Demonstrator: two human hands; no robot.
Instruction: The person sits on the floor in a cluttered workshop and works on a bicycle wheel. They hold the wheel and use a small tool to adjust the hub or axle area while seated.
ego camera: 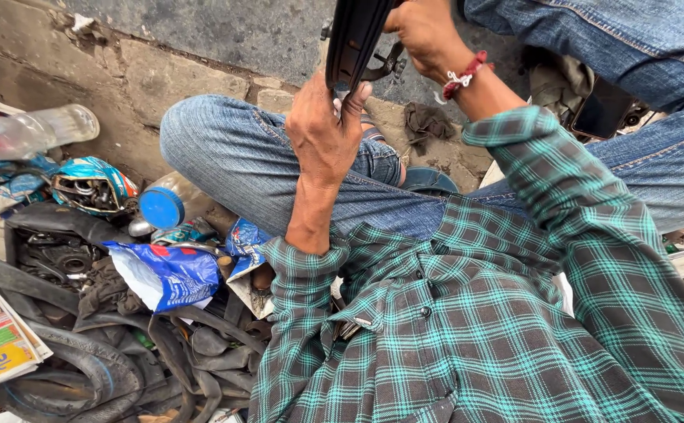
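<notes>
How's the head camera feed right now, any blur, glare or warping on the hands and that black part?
Head view: soft, even daylight with no hard shadows; left hand and right hand are sharp; the black part is cut off by the top edge; mild glare on the clear plastic bottle; wide-angle stretching bends the checked shirt near the bottom.

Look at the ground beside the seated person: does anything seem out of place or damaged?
Yes. Left of the knee, a clear bottle and a blue-capped bottle lie tipped over among torn blue wrappers and limp black rubber tubes. Both hands, left and right, grip a black tyre.
</notes>
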